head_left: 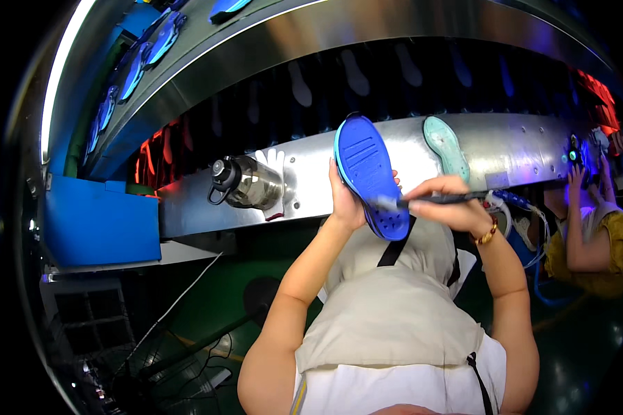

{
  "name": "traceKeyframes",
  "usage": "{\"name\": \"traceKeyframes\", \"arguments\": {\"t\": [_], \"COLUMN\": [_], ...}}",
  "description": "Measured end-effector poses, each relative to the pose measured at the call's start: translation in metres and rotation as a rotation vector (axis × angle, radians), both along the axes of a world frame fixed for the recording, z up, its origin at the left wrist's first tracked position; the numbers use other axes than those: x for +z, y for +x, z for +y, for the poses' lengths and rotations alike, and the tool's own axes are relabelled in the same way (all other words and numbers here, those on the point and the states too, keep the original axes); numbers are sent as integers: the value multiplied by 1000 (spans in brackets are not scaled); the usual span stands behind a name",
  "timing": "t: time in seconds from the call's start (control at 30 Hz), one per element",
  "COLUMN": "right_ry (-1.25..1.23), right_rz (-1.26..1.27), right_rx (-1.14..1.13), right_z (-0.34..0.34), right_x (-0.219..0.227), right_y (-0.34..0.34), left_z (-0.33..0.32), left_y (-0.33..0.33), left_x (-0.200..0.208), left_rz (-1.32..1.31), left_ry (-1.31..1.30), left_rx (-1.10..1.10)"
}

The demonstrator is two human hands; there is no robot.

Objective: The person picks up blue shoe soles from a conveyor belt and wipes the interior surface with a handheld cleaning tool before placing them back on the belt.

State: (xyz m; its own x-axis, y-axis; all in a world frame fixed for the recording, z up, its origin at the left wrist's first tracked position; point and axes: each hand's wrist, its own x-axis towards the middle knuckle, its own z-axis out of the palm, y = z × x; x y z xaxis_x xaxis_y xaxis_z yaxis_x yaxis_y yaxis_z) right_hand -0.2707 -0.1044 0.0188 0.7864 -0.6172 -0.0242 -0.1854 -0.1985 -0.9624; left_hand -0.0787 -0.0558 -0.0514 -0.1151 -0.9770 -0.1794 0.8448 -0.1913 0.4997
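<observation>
A blue shoe sole [368, 155] with a light-blue edge is tilted up in front of me, its patterned inner face showing grooves and a cluster of small holes. My left hand [345, 200] grips it along its left side, thumb on the edge and fingertips showing at the far side. With my right hand [450, 204] I hold a dark-handled brush [389, 203], its pale tip against the lower half of the sole. A pale green sole [448, 146] lies on the metal ledge to the right.
A clear bottle [246, 181] with a black lid stands on the metal ledge [318, 181], beside a white glove [273, 166]. Behind, several soles show in a dark recess; more blue ones [135, 72] sit upper left. At right, a co-worker's arm [581, 221] reaches toward the ledge.
</observation>
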Motion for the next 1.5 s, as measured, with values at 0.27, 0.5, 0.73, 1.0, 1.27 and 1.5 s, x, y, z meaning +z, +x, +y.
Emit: {"name": "traceKeyframes", "arguments": {"t": [0.27,0.5,0.73,1.0,1.27,1.5], "right_ry": [35,-104,-114,-134,177,325], "right_rz": [-181,-312,-292,-334,-240,-577], "right_rx": [-12,-27,-45,-60,-182,-7], "right_z": [-8,-7,-7,-6,0,-3], "right_x": [14,-3,-3,-7,-8,-25], "right_y": [12,8,2,-6,-14,-11], "left_z": [2,-2,-15,-21,-22,-23], "left_y": [-21,-23,-15,-5,6,9], "left_x": [27,36,36,49,55,54], "left_rz": [109,-10,-108,-41,-95,-2], "left_ry": [80,156,-129,-127,-124,-256], "left_rx": [56,111,200,319,321,198]}}
